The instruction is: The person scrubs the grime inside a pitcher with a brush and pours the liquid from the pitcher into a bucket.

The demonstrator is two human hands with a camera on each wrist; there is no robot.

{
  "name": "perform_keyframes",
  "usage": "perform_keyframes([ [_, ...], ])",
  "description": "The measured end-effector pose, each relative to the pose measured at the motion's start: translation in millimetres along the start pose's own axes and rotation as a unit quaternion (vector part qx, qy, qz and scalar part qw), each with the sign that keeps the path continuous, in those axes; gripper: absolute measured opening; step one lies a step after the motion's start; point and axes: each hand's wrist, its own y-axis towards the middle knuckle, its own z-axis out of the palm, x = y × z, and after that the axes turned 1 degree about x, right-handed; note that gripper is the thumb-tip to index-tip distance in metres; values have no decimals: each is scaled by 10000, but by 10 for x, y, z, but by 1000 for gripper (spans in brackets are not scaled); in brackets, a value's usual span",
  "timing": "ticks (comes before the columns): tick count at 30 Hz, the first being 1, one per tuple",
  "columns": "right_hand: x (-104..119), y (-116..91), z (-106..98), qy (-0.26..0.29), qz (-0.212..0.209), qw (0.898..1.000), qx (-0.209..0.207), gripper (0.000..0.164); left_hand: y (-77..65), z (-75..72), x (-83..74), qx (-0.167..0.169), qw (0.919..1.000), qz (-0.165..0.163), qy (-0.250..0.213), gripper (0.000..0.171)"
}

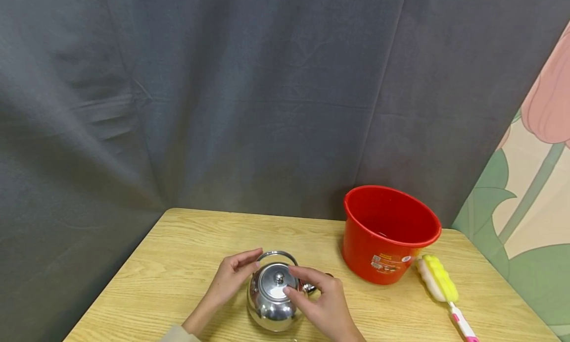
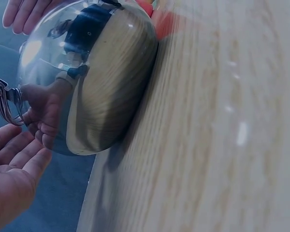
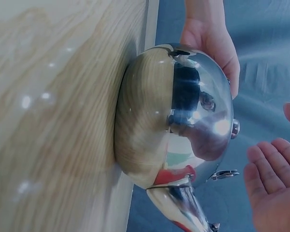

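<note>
A shiny steel kettle (image 1: 277,311) stands upright on the wooden table, its round lid (image 1: 269,284) on top with a small knob (image 1: 279,277). The loop handle (image 1: 285,253) is tipped to the far side, and the spout (image 3: 181,205) points right. My left hand (image 1: 232,277) is at the kettle's left side, relaxed fingers and thumb close about the handle's hinge (image 2: 8,101). Over the lid's right edge hovers my right hand (image 1: 324,302), thumb and fingers spread apart; in the right wrist view a gap separates it from the kettle.
To the right at the back stands a red plastic bucket (image 1: 362,248) with a label on its wall. Beside it lies a sponge brush (image 1: 438,280) with a white and pink handle. A grey curtain (image 1: 249,109) hangs behind the table (image 1: 196,233).
</note>
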Motion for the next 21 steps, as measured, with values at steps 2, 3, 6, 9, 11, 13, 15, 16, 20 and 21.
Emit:
perform_keyframes([
  [2,8,9,7,39,0,10000,-1,36,0,3,3,17,10000,-19,-39,38],
  [3,17,16,10,78,49,10000,9,35,1,4,6,25,10000,-24,-52,38],
  [6,54,39,17,178,286,9994,12,32,1,8,15,65,9999,-37,-125,39],
  [9,85,63,34,231,666,9975,-14,29,2,9,29,116,9996,-81,-236,40],
  [11,96,75,48,271,901,9956,-44,28,5,11,40,180,9991,-110,-366,41],
  [13,101,83,62,305,1082,9936,-70,27,8,13,47,235,9985,-134,-471,42],
  [15,96,85,78,362,1219,9918,-106,27,11,13,53,298,9978,-141,-572,43],
  [16,89,85,87,392,1283,9909,-133,27,14,13,55,326,9975,-144,-617,43],
  [20,77,85,108,445,1449,9882,-212,28,18,13,62,388,9963,-163,-744,44],
  [21,73,84,113,451,1474,9878,-235,28,18,13,65,393,9961,-166,-776,44],
])
